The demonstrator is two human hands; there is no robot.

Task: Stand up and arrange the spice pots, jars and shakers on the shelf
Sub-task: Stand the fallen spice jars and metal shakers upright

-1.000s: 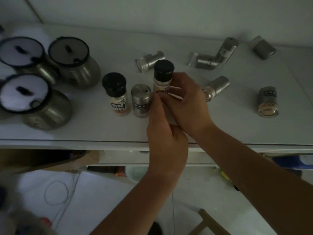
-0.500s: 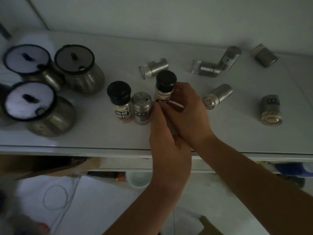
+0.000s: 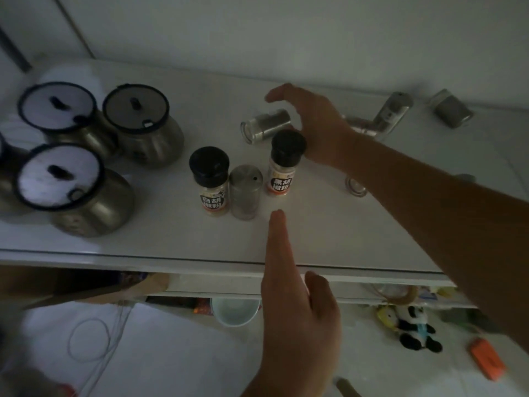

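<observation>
Two black-capped pepper bottles point(image 3: 212, 181) point(image 3: 283, 161) stand upright mid-shelf with a steel shaker point(image 3: 245, 194) upright between them. My right hand point(image 3: 312, 124) hovers open over a steel shaker point(image 3: 266, 126) that lies on its side behind them, without gripping it. My left hand point(image 3: 294, 305) is open and flat at the shelf's front edge, its fingertip near the standing shaker. More steel shakers lie toppled at the back right point(image 3: 392, 113) point(image 3: 450, 111), and one point(image 3: 355, 186) is partly hidden under my right forearm.
Three round steel pots with lids point(image 3: 137, 124) point(image 3: 54, 110) point(image 3: 71, 190) stand at the left of the white shelf point(image 3: 171, 247). Below the shelf are a white bowl point(image 3: 234, 310), a panda toy point(image 3: 415, 328), an orange object point(image 3: 486, 361) and a wire loop point(image 3: 88, 339).
Both hands have let go of the right pepper bottle, which now stands alone. My right hand moved back toward the lying shaker; my left hand drew back to the shelf edge.
</observation>
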